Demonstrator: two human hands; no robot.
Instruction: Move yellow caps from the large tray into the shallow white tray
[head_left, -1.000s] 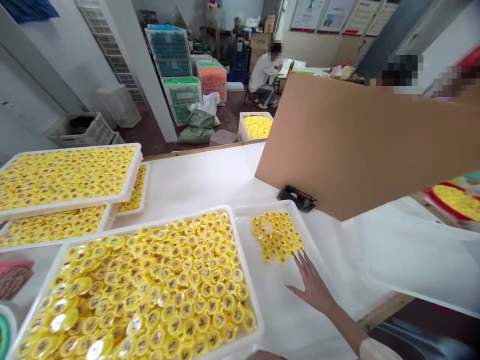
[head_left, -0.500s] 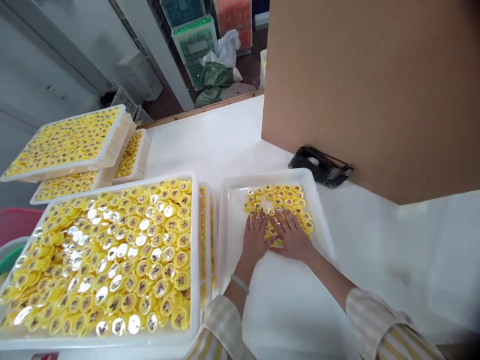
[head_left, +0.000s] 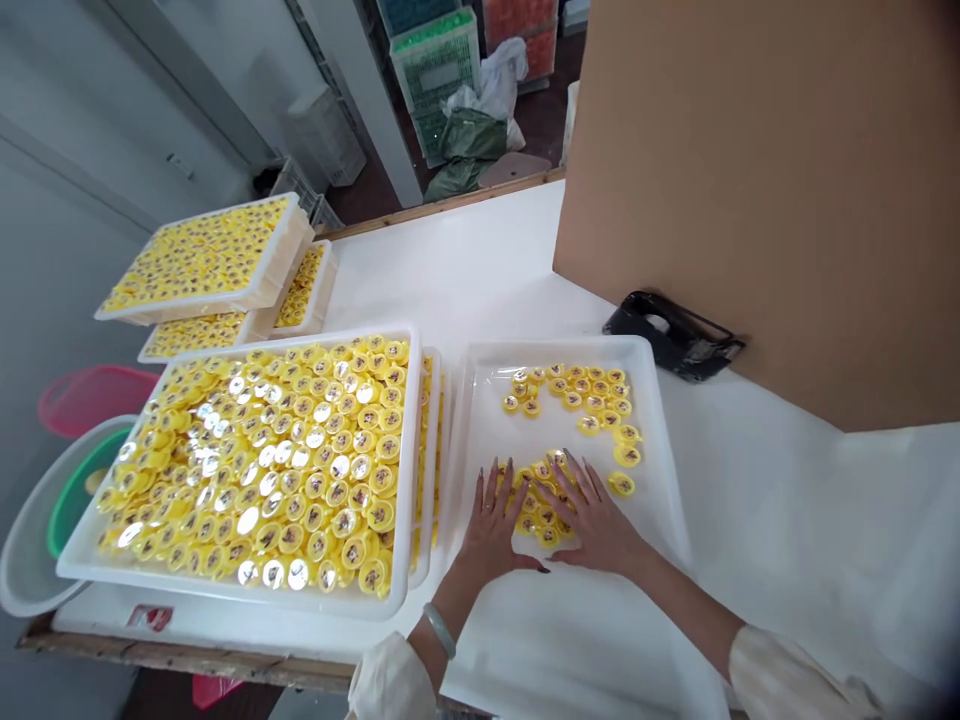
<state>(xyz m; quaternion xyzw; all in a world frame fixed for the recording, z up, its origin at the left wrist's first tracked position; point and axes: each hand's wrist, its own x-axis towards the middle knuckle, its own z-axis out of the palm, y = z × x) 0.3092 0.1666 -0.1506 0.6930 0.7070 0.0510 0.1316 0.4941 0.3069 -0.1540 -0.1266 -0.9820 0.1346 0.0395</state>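
Observation:
My left hand (head_left: 491, 525) and my right hand (head_left: 596, 515) lie palm down in a shallow white tray (head_left: 480, 430), fingers spread. Between and under them is a cluster of small round yellow pieces (head_left: 540, 505), each with a dark picture on its top. My fingers touch this cluster, and the palms cover part of it. Farther back in the same tray, more loose yellow pieces (head_left: 596, 385) form a scattered curve. A bangle circles my left wrist.
On the left stands a stack of trays (head_left: 405, 480) full of yellow pieces, with another stack (head_left: 202, 250) behind. A black tape dispenser (head_left: 671, 335) rests by a tall cardboard sheet (head_left: 750, 200). Basins (head_left: 30, 560) sit at the far left, beside the table edge (head_left: 187, 650).
Both hands have slid toward me across the tray, bringing a group of yellow pieces along. Other pieces stay at the back, with a gap between. The view has shifted left.

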